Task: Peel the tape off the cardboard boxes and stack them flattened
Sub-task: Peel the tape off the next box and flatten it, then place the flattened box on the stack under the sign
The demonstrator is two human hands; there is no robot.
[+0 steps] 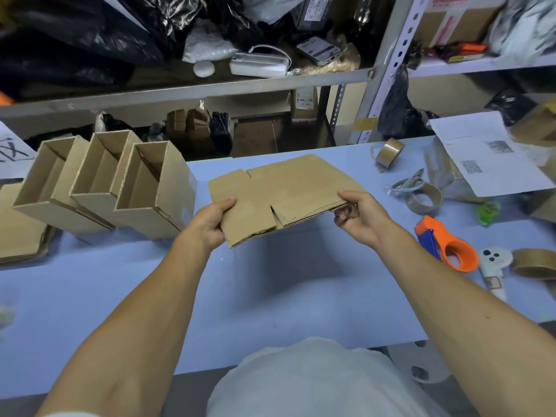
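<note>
1. a flattened cardboard box is held in the air over the middle of the light blue table, its shadow falling on the surface below.
2. the left hand pinches the box's near left corner, thumb on top and fingers curled underneath.
3. the right hand grips the near right edge, thumb on top, fingers curled under it.
4. three open cardboard boxes stand side by side at the left of the table, touching each other.
5. a stack of flat cardboard lies at the far left edge.
6. on the right lie an orange tape dispenser, brown tape rolls, scissors and printed paper.
</note>
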